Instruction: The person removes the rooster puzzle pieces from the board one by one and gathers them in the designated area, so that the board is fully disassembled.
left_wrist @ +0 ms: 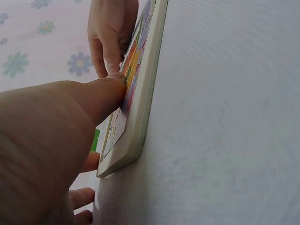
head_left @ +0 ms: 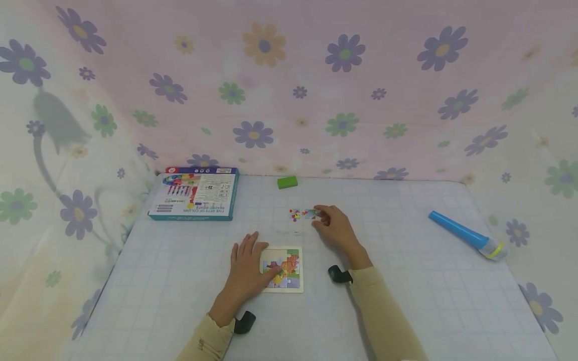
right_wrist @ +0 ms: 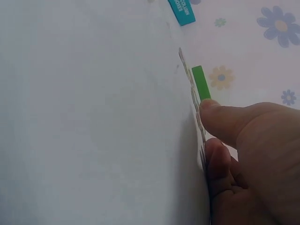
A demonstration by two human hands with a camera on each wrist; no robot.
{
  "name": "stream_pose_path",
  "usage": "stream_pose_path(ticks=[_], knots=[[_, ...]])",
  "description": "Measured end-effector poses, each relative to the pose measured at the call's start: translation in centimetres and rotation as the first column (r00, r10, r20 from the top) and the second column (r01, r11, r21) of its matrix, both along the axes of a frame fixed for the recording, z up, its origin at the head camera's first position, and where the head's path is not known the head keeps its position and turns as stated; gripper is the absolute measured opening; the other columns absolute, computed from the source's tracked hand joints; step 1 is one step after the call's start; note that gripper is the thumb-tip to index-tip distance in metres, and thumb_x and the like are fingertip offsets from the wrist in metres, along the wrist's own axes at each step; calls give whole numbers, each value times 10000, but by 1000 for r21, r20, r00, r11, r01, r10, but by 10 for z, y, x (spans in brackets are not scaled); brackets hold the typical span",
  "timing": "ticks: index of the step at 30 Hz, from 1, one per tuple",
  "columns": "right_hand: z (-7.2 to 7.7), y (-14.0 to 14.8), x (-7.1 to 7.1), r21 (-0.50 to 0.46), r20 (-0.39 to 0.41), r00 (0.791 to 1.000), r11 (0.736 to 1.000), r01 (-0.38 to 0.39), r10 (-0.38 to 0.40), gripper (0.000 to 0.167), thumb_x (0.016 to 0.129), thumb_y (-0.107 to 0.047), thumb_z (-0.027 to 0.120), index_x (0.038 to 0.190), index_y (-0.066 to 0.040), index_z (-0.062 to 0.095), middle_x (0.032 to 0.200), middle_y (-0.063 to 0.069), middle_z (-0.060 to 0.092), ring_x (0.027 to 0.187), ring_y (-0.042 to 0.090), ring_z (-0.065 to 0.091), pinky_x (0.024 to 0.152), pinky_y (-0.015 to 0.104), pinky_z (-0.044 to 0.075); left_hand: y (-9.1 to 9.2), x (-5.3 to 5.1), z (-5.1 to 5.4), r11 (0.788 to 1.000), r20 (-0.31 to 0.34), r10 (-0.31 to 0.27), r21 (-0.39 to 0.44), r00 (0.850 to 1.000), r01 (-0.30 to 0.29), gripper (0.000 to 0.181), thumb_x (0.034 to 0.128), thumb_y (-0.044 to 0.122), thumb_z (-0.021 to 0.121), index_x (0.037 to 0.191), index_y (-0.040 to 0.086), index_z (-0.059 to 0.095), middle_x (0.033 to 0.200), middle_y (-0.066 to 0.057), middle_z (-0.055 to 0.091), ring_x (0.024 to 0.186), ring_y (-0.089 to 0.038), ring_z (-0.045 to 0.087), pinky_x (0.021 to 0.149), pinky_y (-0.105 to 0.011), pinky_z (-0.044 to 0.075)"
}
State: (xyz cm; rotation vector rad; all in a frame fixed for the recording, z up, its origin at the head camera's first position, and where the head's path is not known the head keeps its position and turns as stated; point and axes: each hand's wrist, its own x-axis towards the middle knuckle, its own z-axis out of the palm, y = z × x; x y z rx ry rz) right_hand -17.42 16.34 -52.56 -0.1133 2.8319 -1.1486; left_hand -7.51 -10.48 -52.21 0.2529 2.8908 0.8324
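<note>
A square jigsaw puzzle [head_left: 293,282] in a pale frame lies on the table, its tray partly filled. My left hand [head_left: 246,271] rests over its left side, the thumb [left_wrist: 110,91] on the picture and the other fingers spread straight beyond the frame. Farther back, loose puzzle pieces [head_left: 295,214] lie flat. My right hand [head_left: 336,228] is at the rightmost piece [head_left: 309,214], pinching its edge between thumb and fingers. The right wrist view shows these pieces [right_wrist: 196,101] edge-on, with the thumb [right_wrist: 220,117] beside them; the exact contact is partly hidden.
A green block [head_left: 287,182] lies behind the loose pieces. At the back left is a flat boxed set [head_left: 194,195] of beads. A blue toy microphone [head_left: 467,233] lies on the right. Flowered cloth [head_left: 293,110] hangs behind the white-covered table [head_left: 180,281].
</note>
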Motion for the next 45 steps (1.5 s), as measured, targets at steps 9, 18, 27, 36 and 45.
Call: stream_pose_path(ticks=[9,18,27,36,45], knots=[[3,-4,38,-51,-7,999,998,31,-31,422,922,-183,754,1327,-124,654,1061,56,638,898,164,579,815,304,516,2,1,1,1000,7,3,8,1000,-3,671,866,482,764,1377,105,546,1649,-176,303,1555,-394,208,1263,-662,106],[1,-24,83,-58,-39,998,997,-58,55,205,886,-203,801,1087,-191,759,902,-88,612,800,81,528,705,195,473,0,1,1,1000,15,16,-5,1000,-16,676,865,481,770,1379,107,542,1655,-168,294,1557,-387,206,1266,-659,104],[1,-42,97,5,-96,993,997,-72,72,245,857,-234,829,1088,-164,790,890,-90,640,770,58,492,672,199,447,0,1,0,1000,-14,4,-6,1000,-4,691,861,493,769,1379,95,544,1645,-184,305,1551,-402,217,1258,-670,119],[11,-52,97,65,-64,996,996,-57,61,256,849,-184,831,1092,-115,790,862,-60,621,746,70,483,644,200,427,0,1,2,1000,-17,-2,-4,1000,2,701,862,497,765,1378,75,546,1639,-192,313,1545,-414,223,1248,-681,131],[23,-56,88,131,28,995,986,-99,96,257,837,-168,841,1068,-98,752,870,-32,597,776,102,504,681,237,457,15,2,-1,998,-20,28,-51,999,-29,811,839,576,759,1386,39,496,1642,-212,276,1548,-435,195,1218,-736,122]])
